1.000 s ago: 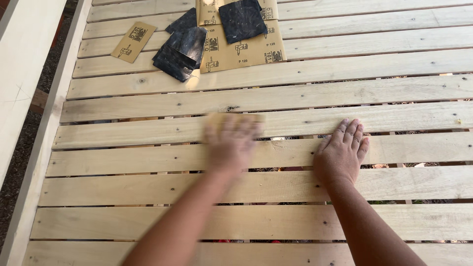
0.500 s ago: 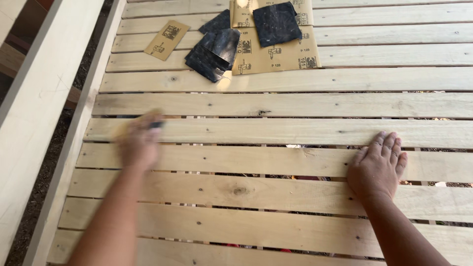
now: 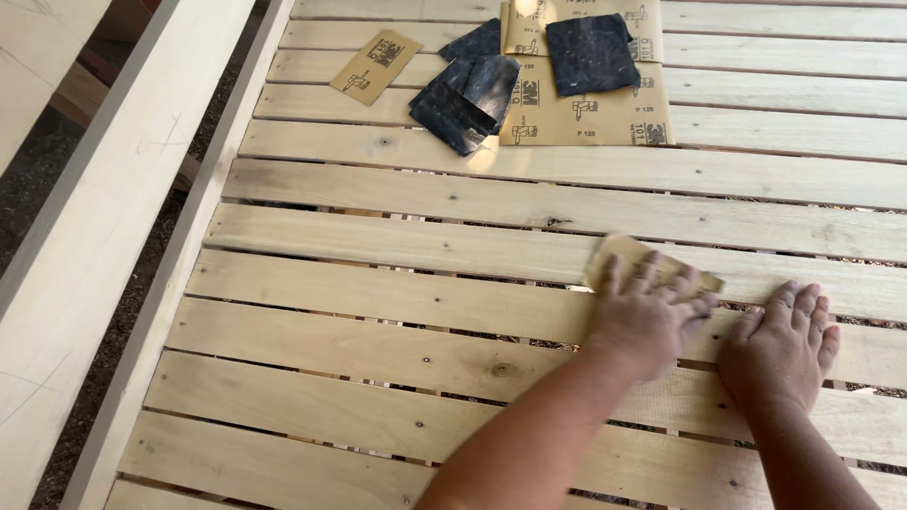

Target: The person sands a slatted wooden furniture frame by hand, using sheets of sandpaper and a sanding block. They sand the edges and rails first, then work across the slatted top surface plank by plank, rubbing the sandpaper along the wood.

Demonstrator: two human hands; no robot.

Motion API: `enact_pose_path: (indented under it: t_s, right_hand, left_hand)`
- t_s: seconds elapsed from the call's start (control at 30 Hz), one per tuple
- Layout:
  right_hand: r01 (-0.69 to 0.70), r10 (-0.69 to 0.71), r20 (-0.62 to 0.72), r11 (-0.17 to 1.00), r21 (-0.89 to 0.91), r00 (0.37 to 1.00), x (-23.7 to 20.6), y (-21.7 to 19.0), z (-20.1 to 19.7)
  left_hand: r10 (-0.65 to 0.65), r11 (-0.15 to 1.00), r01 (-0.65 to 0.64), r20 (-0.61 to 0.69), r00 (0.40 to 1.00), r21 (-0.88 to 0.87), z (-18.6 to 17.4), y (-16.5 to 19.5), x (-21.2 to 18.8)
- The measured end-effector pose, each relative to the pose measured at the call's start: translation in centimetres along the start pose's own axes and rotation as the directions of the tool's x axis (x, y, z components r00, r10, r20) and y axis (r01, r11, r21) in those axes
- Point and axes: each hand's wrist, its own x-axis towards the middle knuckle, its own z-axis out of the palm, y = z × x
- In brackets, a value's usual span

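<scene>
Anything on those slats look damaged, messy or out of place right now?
Only the sandpaper pieces at the far end: they lie in a loose overlapping pile, one dark piece curled up. The slats look intact.

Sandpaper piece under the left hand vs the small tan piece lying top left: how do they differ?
The sandpaper piece under the left hand is pressed to a slat by the left hand, mostly covered; the small tan piece lies loose and fully visible. The first sits mid-frame, the second farther away. Both show tan backing.

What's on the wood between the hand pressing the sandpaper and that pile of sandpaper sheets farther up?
Nothing. In the head view, only bare slats and their gaps lie between the left hand and the sandpaper sheets.
</scene>
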Motion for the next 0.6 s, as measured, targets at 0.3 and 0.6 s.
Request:
enact_pose_path:
  t_s: [0.3, 0.6]
  right_hand:
    - [0.004, -0.004, 0.014, 1.0, -0.029, 1.0, -0.1, 0.4, 0.2]
    - [-0.012, 0.021, -0.054, 0.986, 0.164, 0.998, -0.4, -0.1, 0.0]
  left_hand:
    - [-0.411, 0.901, 0.434, -0.348, 0.843, -0.014, -5.8, -23.5, -12.5]
    - [-0.607, 0.751, 0.626, -0.154, 0.78, 0.209, -5.9, -27.8, -16.8]
